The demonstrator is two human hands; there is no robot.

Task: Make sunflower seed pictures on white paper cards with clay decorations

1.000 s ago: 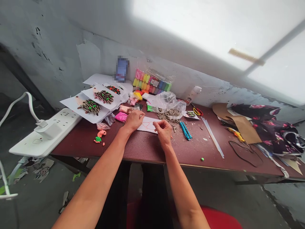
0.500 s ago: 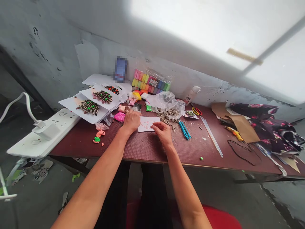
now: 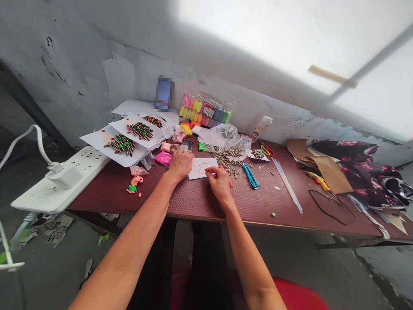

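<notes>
White card with an orange line drawing (image 3: 199,171) is lying flat on the counter (image 3: 190,202) between both grips, long axis running left to right. Left grip (image 3: 180,164) is resting at its left edge, fingers bent — cannot tell whether pinching or only pressing. Right grip (image 3: 220,183) is covering its lower right part, thumb and forefinger standing narrow — cannot tell if anything is held. Neither is sitting clearly nearer. Sunflower seeds (image 3: 232,153) are lying beyond the right grip.

Here's a bare left hand (image 3: 181,164), a bare right hand (image 3: 220,184), uncovered forearms (image 3: 137,230), and down below, black trousers (image 3: 209,262) on both legs!
</notes>
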